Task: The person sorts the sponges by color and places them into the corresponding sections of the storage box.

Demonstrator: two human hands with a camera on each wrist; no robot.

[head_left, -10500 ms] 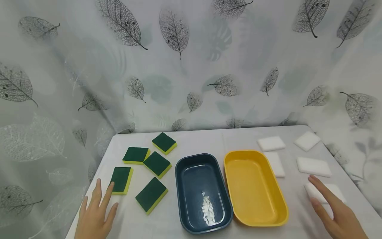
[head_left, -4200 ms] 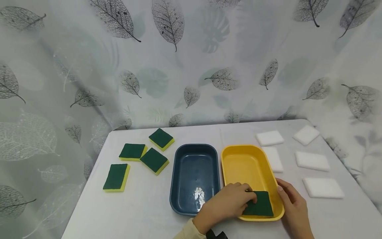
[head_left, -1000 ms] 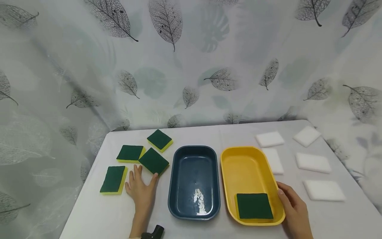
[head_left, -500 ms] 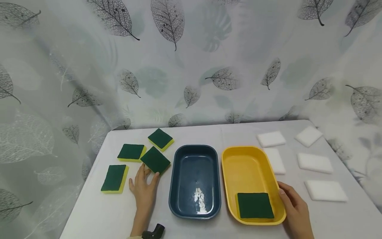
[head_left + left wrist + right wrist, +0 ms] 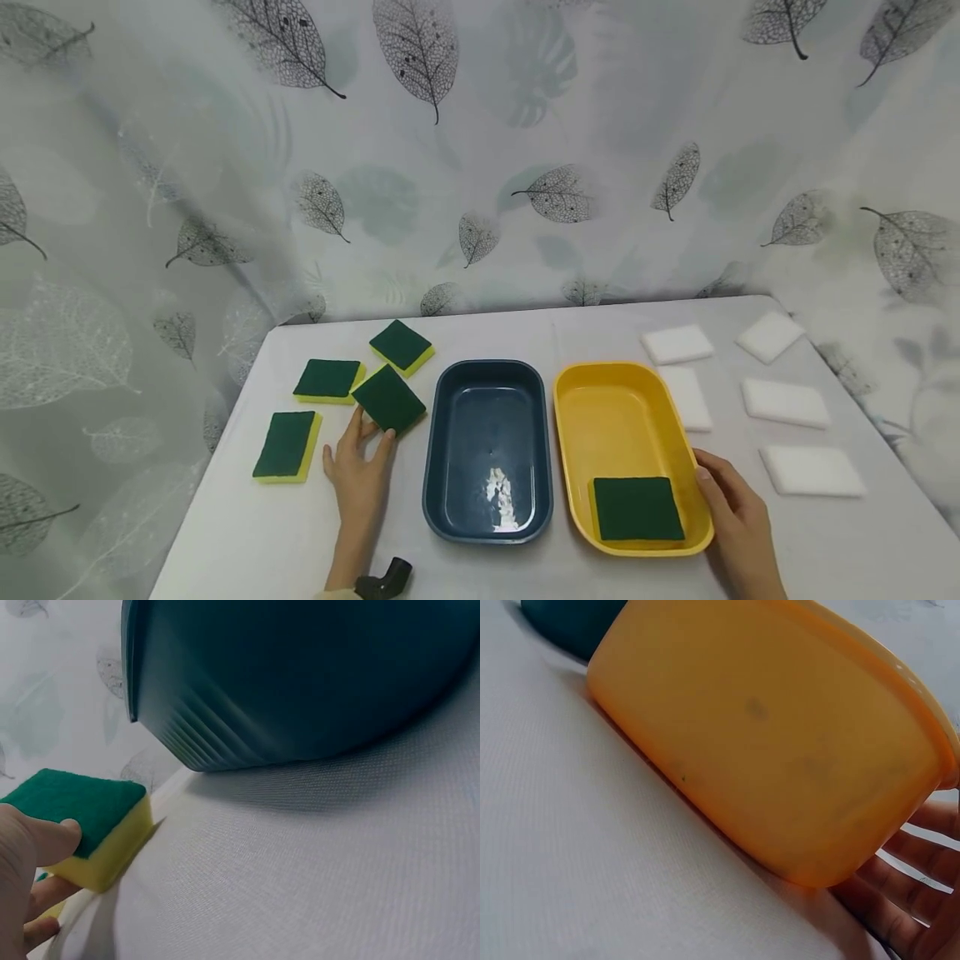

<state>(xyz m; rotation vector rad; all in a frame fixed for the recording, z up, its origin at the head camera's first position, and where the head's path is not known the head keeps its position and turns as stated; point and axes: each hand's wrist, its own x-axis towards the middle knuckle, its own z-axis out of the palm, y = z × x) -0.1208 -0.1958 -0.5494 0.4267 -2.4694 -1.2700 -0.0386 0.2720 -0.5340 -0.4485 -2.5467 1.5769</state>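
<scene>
My left hand point(image 5: 356, 477) pinches a green-and-yellow scrub sponge point(image 5: 387, 399), thumb on its near side. In the left wrist view this sponge point(image 5: 82, 804) is tilted, thumb on the green face and fingers beneath. The right hand point(image 5: 742, 525) holds the yellow tray point(image 5: 618, 421) at its right side, thumb on the rim; its fingers point(image 5: 911, 881) lie along the outer wall in the right wrist view. Another scrub sponge point(image 5: 639, 508) lies green side up at the tray's near end. Left of that tray stands a dark blue tray point(image 5: 489, 437) with nothing in it.
Three more scrub sponges, at the back point(image 5: 401, 344), the left point(image 5: 327, 379) and nearer me point(image 5: 287, 446), lie around the held one. Several white sponges point(image 5: 785, 403) are spread at the right. Leaf-print fabric point(image 5: 480, 167) hangs behind the white table point(image 5: 247, 542).
One scrub sponge went from the left group into the yellow tray. My right hand came to that tray's side. The left hand returned to the group, took another sponge and tilted it up.
</scene>
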